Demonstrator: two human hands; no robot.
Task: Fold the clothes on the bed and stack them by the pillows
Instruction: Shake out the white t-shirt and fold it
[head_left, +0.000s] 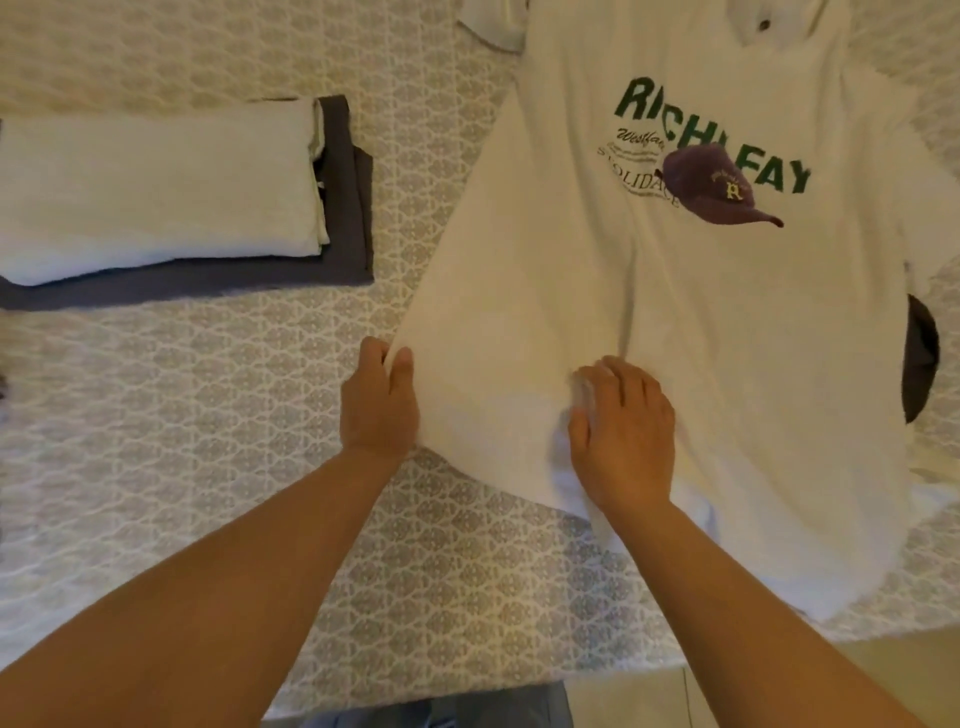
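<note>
A white T-shirt (675, 322) with green lettering and a purple cap print lies spread face up on the patterned bed cover (208, 415), at the right. My left hand (379, 400) pinches the shirt's lower left edge, thumb on top of the fabric. My right hand (623, 431) rests on the lower middle of the shirt with curled fingers bunching a little fabric. To the left lies a folded white garment (156, 192) stacked on a folded dark grey one (343, 208).
Another pale garment (493, 21) peeks out at the top beside the shirt's collar. A dark piece of cloth (922, 358) shows under the shirt's right side. The bed's near edge and the floor (779, 670) are at the bottom right.
</note>
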